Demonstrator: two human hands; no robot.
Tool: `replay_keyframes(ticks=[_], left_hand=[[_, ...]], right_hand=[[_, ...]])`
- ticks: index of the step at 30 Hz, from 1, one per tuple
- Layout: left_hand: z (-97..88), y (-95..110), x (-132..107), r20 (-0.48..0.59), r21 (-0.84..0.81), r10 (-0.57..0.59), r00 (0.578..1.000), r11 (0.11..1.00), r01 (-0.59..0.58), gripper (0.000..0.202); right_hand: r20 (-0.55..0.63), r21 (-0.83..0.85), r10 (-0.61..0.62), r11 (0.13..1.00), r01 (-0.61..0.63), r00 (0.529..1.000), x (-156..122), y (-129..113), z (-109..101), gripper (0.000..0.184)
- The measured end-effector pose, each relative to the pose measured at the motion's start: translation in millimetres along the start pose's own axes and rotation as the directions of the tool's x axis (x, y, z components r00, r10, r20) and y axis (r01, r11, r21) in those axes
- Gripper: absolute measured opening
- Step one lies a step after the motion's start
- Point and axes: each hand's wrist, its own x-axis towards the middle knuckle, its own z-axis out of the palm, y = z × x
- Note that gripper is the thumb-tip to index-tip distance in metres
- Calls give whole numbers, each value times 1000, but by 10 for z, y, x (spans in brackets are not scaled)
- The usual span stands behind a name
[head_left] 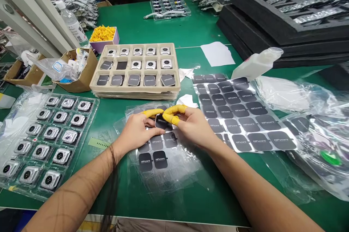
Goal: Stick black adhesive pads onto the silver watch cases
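Observation:
My left hand (139, 127), with a yellow finger cot on its index finger, grips a smartwatch case (160, 121) by its sides. The case's dark face is up and reads "HiFuture". My right hand (192, 125), in yellow finger cots on thumb and index finger, pinches at the upper right corner of the case. Whether those fingertips hold the case itself or a thin film on it is hidden. Beneath both hands lies a stack of clear sheets (174, 165) bearing several dark square "HiFuture" films (145, 161).
A beige tray (135, 92) of watch cases stands ahead; a clear blister tray (68, 168) of them lies left. More film sheets (247, 126), a plastic bottle (256, 64) and clear bags (319, 145) are at right. Black foam trays (245, 39) rise behind.

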Motion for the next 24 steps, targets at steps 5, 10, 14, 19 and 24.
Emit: replay_keyframes(ticks=[5,10,14,19,24], left_hand=[[-2,0,0,0,23,-10,1000,1000,10,21],[-4,9,3,-4,10,-14,1000,1000,14,29],[-1,-1,5,-8,-9,14,1000,1000,-14,24],[0,-11,6,8,-8,-3,1000,1000,3,28],[-5,11,5,17,-4,-42,999,999,42,50]], right_hand=[[-13,22,9,1000,-9,1000,-1,-3,-8,30],[-14,16,34,999,-34,999,-12,-23,-9,35],[-12,18,40,999,-40,999,-13,-28,-6,37],[-2,10,18,1000,-18,1000,-10,-26,2,31],[-8,-19,3,1000,-3,1000,-14,-13,2,26]])
